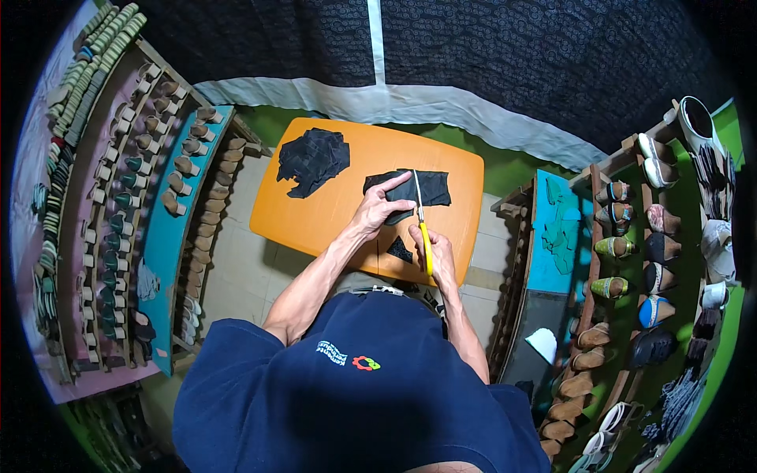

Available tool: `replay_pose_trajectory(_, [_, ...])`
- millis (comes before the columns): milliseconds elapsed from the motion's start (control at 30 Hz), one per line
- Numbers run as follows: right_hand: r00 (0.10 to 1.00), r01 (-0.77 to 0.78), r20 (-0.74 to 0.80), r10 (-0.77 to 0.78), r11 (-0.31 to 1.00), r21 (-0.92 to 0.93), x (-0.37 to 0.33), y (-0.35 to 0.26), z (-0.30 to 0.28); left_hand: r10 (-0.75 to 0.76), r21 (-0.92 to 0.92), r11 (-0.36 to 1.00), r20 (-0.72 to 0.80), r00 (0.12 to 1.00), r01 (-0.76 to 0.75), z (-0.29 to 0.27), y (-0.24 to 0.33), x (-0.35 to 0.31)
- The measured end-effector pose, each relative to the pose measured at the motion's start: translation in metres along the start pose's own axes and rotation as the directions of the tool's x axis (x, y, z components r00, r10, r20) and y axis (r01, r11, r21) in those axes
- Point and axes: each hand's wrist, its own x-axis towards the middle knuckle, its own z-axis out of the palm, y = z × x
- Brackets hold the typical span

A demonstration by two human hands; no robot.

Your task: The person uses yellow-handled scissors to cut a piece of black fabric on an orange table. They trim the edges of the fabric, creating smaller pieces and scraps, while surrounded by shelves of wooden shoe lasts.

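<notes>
A piece of black fabric [434, 189] lies on the orange table [355, 213] in front of me. My left hand [378, 211] presses on its left part, thumb and forefinger stretched out and apart. In my right hand [436, 251] are scissors [426, 235] with yellow handles, their blades pointing away from me across the fabric. Whether the blades have cut into it I cannot tell. A small dark scrap [400, 250] lies near the table's front edge, between my wrists. Farther left is a heap of black fabric pieces [314, 162].
Racks of wooden shoe lasts [180, 183] stand at the left. On the right, a shelf holds shoes [615, 247] and more lasts. Green scraps [561, 236] lie on a blue board beside it. A dark patterned curtain [489, 55] hangs behind the table.
</notes>
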Motion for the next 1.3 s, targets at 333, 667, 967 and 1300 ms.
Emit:
replay_pose_trajectory(333, [0.982,-0.078,0.175,0.073,0.997,0.021,-0.017,0.005,-0.003,0.001,-0.051,0.999,-0.230,0.973,-0.013,-0.022,-0.006,0.017])
replay_pose_trajectory(667, [0.966,-0.015,0.259,0.019,1.000,-0.017,-0.017,0.009,-0.016,-0.084,0.109,0.991,0.022,0.996,0.081,-0.033,0.016,0.016])
replay_pose_trajectory(967, [0.975,-0.046,0.218,0.053,0.998,-0.039,-0.016,0.006,-0.018,-0.103,0.188,0.978,0.059,0.993,0.090,-0.032,0.011,0.018])
replay_pose_trajectory(1300, [0.984,-0.085,0.157,0.089,0.996,-0.032,-0.021,0.012,-0.011,-0.044,0.178,0.984,0.086,0.995,0.028,-0.022,0.012,0.009])
